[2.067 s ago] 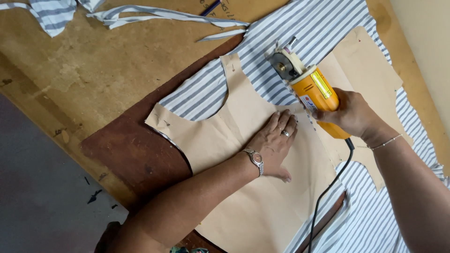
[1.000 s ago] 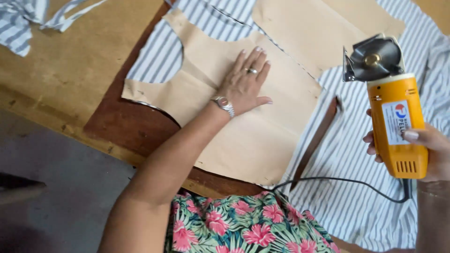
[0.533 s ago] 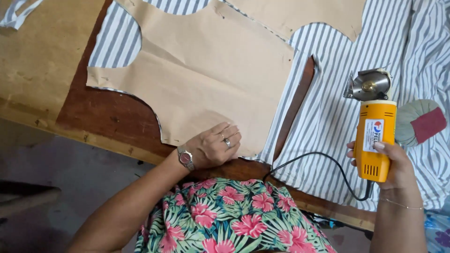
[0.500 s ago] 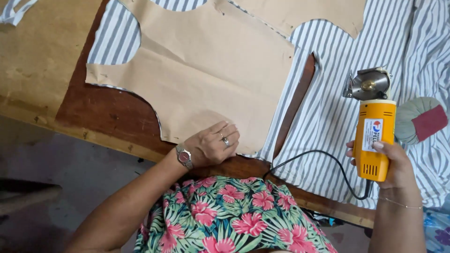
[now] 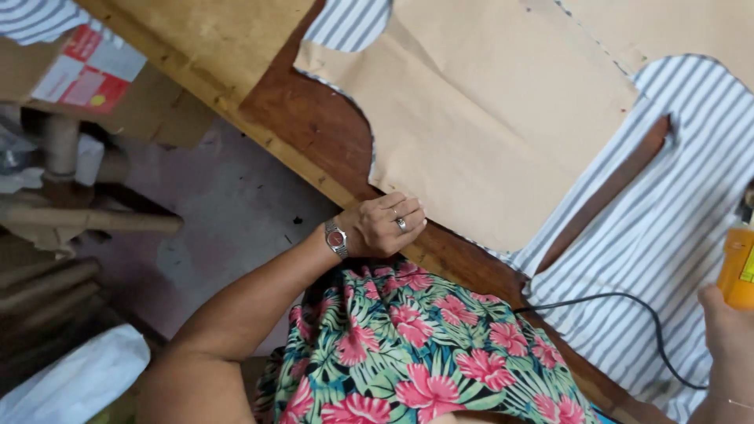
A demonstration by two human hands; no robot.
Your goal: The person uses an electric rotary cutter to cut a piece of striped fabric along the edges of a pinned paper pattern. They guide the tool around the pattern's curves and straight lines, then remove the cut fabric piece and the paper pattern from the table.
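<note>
**Cutter's slid to the edge of view, left hand parked at the table edge**

Since half a second ago the view has swung left and down, so the orange electric cutter (image 5: 739, 267) that sat fully in view is now only a sliver at the right border, and more of the floor shows.

Right hand (image 5: 726, 334) is mostly cut off at the right edge. It's right under the cutter's orange body, thumb up against it, but I can't tell how the fingers are closed. A black cord (image 5: 628, 302) loops from there across the striped fabric (image 5: 667, 235).

Left hand (image 5: 385, 228) rests on the near edge of the table (image 5: 314, 126), fingers curled loosely under, grasping nothing that I can see, just touching the bottom corner of the brown paper pattern (image 5: 487, 126). Watch on the wrist, ring on one finger.

Surface: dark reddish wood where the pattern lies, lighter worn board (image 5: 204, 39) to the upper left. The pattern lies flat on the striped fabric.

Room: dull concrete floor (image 5: 228, 204) below the table, a cardboard box (image 5: 94, 78) upper left, wooden poles (image 5: 78, 220) on the left, and a white bag (image 5: 75, 381) bottom left.
</note>
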